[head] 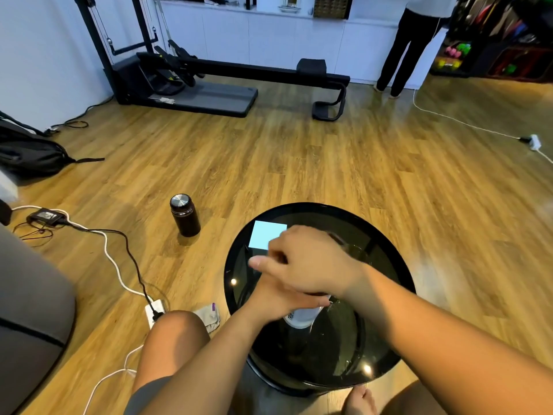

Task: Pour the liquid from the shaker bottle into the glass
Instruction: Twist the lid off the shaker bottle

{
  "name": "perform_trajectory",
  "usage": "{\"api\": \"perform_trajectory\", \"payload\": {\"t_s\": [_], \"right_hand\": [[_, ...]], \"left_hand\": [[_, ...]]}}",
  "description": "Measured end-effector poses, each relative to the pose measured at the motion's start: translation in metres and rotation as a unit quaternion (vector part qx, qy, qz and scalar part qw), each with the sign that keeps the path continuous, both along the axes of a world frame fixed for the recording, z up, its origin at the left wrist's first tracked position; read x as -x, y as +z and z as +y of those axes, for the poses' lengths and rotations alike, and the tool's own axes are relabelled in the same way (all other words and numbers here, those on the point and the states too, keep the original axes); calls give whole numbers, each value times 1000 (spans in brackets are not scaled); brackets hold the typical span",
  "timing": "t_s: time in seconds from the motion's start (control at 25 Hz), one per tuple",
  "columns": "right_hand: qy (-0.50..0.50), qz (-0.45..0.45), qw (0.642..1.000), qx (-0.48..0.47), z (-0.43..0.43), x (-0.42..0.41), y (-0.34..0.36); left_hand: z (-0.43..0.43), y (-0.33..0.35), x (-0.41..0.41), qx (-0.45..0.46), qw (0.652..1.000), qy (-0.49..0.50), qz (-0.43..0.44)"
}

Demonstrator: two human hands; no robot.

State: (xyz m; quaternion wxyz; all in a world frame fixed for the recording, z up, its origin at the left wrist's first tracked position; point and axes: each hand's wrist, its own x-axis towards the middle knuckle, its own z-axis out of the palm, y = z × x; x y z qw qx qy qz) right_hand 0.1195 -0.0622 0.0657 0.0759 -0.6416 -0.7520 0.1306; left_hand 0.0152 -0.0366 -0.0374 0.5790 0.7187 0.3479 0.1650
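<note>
A black backpack (28, 154) is lying on the wooden floor (299, 163) at the far left, with white and black cables (119, 265) trailing past a grey cushion edge toward a white power strip (155, 313). Further right, a dark flask (185, 215) with a shiny metal cap is standing upright on the floor, well apart from the round black glass table (389, 366).

On the table, the left hand (278, 298) is wrapping around the upper part of the white shaker bottle (302, 317), fingers curled closed on it. The bottle is standing near the table's middle; a small dark printed mark is showing on its white wall (too blurred to read). The right hand (308, 265) is sitting on top of the bottle, over its lid, fingers bent and thumb sticking out to the left; whether it is actually gripping the lid cannot be told, since the hand is hiding it. A pale blue rectangle (267, 238) (no writing visible on it) is showing on the table's far left part, just behind the right hand. Something clear and glassy is glinting just beyond the right wrist, too smeared to name surely.

At the back, a black exercise machine (209, 82) is standing against white cabinets, and further right a person in dark trousers (410, 49) is standing facing the cabinets. A white cord (466, 124) is running to a plug block at the far right.
</note>
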Motion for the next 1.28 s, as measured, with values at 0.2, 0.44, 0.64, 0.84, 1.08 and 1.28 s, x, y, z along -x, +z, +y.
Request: {"api": "perform_trajectory", "payload": {"t_s": [0.2,0.44,0.64,0.84,1.08,1.28], "right_hand": [[5,91,989,-119,-5,-3,13],[-55,-44,997,15,6,-15,5],[34,133,989,-54,-8,10,21],[-151,-164,975,13,9,-34,18],[52,68,995,54,-3,10,9],[-51,39,994,-94,7,-30,26]], "left_hand": [[-1,5,-3,-29,997,65,-6],[3,-4,-1,-40,998,41,22],[-2,6,-2,-41,998,54,-2],[5,-3,-3,-56,996,66,27],[-1,-10,-4,-77,996,-6,33],[7,-14,-5,-44,997,62,-3]]}}
